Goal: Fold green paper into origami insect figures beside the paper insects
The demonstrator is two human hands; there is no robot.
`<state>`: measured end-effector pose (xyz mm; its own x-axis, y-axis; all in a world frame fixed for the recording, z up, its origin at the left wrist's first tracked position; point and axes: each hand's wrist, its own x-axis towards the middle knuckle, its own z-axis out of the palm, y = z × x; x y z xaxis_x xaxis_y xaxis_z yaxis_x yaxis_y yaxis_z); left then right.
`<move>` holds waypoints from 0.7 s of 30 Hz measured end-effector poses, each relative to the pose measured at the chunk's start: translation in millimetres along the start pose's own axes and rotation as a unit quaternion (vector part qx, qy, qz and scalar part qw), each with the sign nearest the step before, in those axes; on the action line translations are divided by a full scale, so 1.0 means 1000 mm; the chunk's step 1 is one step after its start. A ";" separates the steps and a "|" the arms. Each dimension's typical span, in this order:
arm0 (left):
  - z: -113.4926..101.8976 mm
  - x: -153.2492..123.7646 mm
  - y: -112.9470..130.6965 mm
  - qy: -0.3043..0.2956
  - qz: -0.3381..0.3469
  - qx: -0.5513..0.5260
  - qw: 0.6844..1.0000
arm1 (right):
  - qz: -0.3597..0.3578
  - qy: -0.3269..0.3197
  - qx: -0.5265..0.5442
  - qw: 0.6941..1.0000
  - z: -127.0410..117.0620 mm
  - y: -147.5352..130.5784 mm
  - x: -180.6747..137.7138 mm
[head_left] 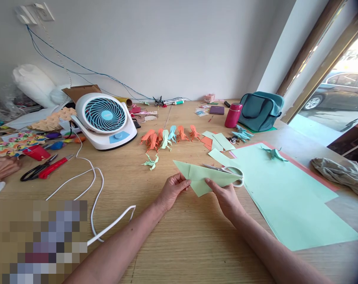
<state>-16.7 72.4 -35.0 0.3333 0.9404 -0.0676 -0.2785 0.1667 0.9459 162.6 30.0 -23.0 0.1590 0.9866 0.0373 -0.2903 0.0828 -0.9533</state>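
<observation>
A pale green sheet of paper (201, 178), folded into a pointed shape, is held up just above the wooden table. My left hand (175, 190) pinches its left lower edge between thumb and fingers. My right hand (226, 197) grips the right part, thumb on top and the other fingers hidden beneath. Partly behind the paper lie scissors (239, 172) with white handles. Beyond it stand several folded paper figures in orange (152, 141), blue (172, 134) and green (165, 139). Another small green figure (150, 161) lies nearer.
Large green sheets (297, 205) cover the table's right side, with a folded figure (274, 154) on them. A white fan (103, 118) stands left, its cord looping forward. Red-handled pliers (53, 167), a pink flask (233, 115) and a teal bag (261, 112) surround the area. Another person's hand (4, 169) rests far left.
</observation>
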 end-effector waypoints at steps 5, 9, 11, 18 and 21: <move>0.001 0.000 0.001 0.012 -0.003 -0.010 1.000 | -0.007 0.004 -0.015 1.000 0.001 -0.002 -0.001; 0.002 -0.001 0.003 0.014 -0.010 -0.017 1.000 | -0.012 -0.008 0.000 1.000 0.000 0.000 0.001; 0.002 -0.001 0.003 0.013 -0.013 -0.020 1.000 | -0.009 -0.010 0.008 1.000 -0.001 0.001 0.001; 0.002 0.000 0.003 0.016 -0.016 -0.032 0.999 | -0.015 -0.020 0.008 1.000 0.001 -0.003 -0.001; 0.001 0.001 0.002 0.022 -0.013 -0.040 0.999 | 0.000 -0.024 -0.015 1.000 0.000 -0.002 0.000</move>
<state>-16.7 73.2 -32.5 0.3028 0.9470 -0.1069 -0.3414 0.2126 0.9156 163.4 29.8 -21.4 0.1134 0.9922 0.0516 -0.2626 0.0801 -0.9616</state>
